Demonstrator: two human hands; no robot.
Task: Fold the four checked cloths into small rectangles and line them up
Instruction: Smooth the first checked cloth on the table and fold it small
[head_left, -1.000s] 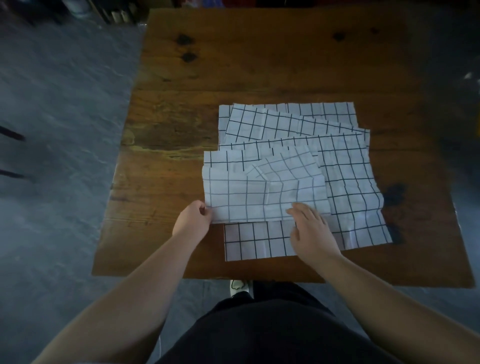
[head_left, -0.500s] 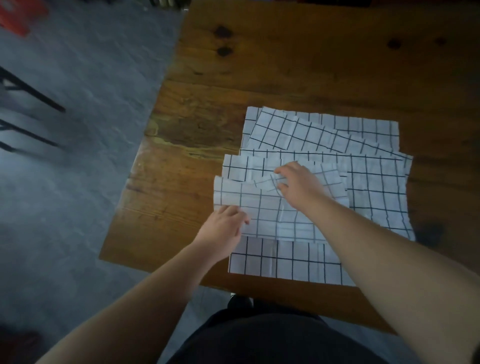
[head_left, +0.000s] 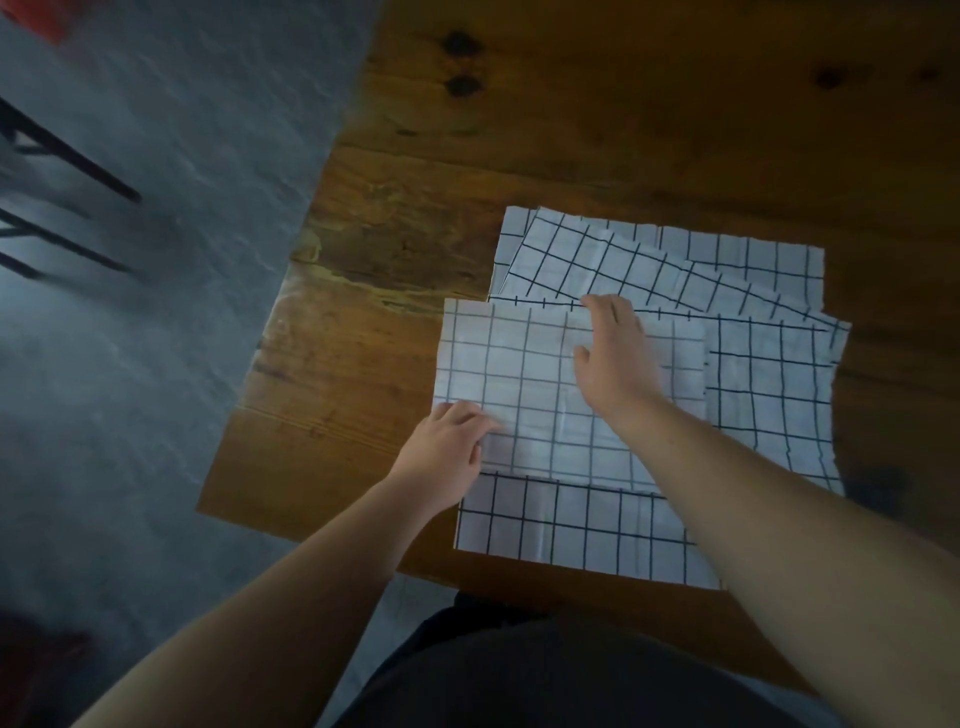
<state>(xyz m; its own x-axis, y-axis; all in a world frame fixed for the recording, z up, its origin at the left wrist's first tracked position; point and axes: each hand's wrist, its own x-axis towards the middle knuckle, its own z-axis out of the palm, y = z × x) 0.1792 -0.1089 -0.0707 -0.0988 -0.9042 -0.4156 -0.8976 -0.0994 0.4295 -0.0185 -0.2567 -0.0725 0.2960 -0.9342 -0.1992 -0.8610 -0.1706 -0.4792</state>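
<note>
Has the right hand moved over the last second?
Yes. The right hand went from the near edge of the folded white checked cloth forward to its far edge.

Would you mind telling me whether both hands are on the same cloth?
Yes, the left hand and the right hand both touch the top folded cloth of the pile.
</note>
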